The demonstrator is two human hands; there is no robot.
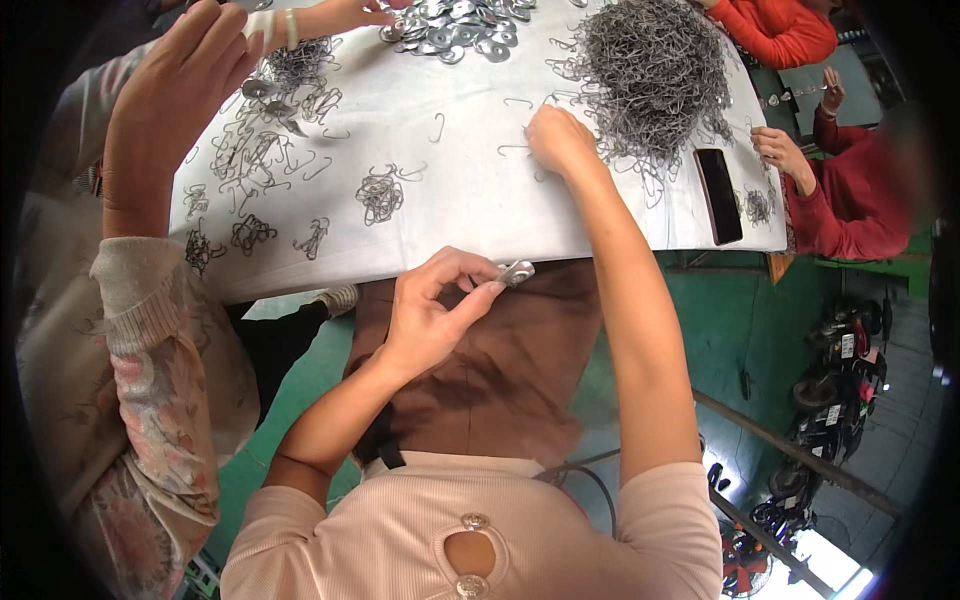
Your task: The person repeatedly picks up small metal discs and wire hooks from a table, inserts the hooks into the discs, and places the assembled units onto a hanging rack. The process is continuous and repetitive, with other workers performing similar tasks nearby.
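My left hand is closed just off the table's near edge, thumb and fingers pinching a small shiny metal disc. With my right arm stretched over the white tabletop, my right hand rests on the cloth, fingers curled down and tips mostly hidden. Right beside those fingertips lie thin wire hooks, and whether one is in the grip is not visible. A large heap of grey wire hooks is just right of this hand. One loose hook lies farther left.
Shiny metal discs are piled at the far middle. Scattered hooks and a small bunch of hooks lie to the left. A dark phone is at the right. Co-workers' hands, one raised, another, flank the table.
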